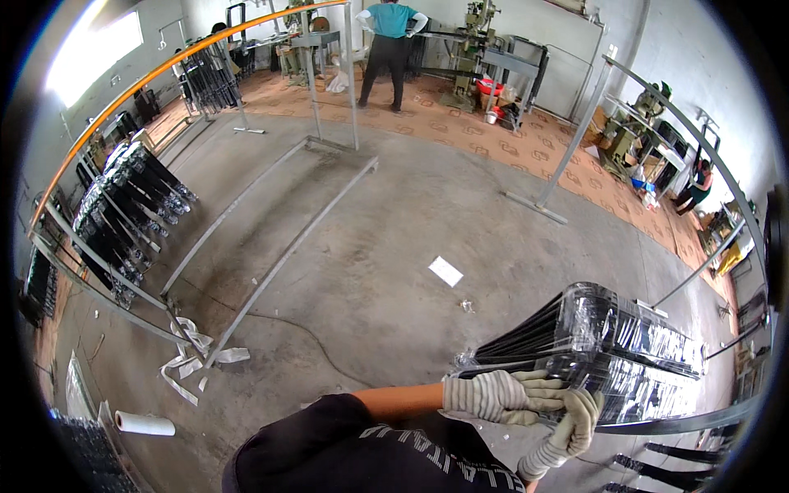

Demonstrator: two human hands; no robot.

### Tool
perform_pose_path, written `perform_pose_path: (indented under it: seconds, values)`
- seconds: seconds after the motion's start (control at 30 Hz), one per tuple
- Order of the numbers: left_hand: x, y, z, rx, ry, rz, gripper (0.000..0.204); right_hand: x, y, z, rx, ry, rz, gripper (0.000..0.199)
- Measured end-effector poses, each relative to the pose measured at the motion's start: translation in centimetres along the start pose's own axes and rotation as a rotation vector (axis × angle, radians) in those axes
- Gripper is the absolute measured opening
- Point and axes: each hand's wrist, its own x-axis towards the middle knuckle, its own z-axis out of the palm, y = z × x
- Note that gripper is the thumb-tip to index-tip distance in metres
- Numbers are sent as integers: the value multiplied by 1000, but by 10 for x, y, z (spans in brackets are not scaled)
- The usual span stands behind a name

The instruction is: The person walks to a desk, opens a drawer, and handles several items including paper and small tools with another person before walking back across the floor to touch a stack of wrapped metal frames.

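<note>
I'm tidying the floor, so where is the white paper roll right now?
In the head view, the white paper roll lies on the concrete floor at lower left, just below the loose white strips by the metal rack's foot.

A wide workshop opens up here, with a bare grey concrete floor [394, 246] running into an orange patterned floor covering [493, 131] toward the back. Daylight glares through a window [90, 49] high on the left wall. A long metal rack with an orange top rail [189, 57] curves along the left, black bundles [123, 214] hanging from it. Green machines [472, 33] line the pale back wall, where a person in a teal top [388, 45] stands. White strips [193, 357] and a paper roll [144, 424] litter the floor.
</note>
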Motion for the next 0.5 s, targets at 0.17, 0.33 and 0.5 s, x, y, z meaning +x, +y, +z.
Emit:
perform_pose_path:
  seconds: [0.17,0.33,0.5]
  values:
    - [-80,0,-36,-144,162,-293,34,-7,-33,87,444,-427,119,21]
    - [-147,38,-67,148,251,-596,26,-31,-60,153,429,-1188,459,32]
    - [-184,66,-81,181,548,-584,20,-45,-93,208,989,-1706,786,44]
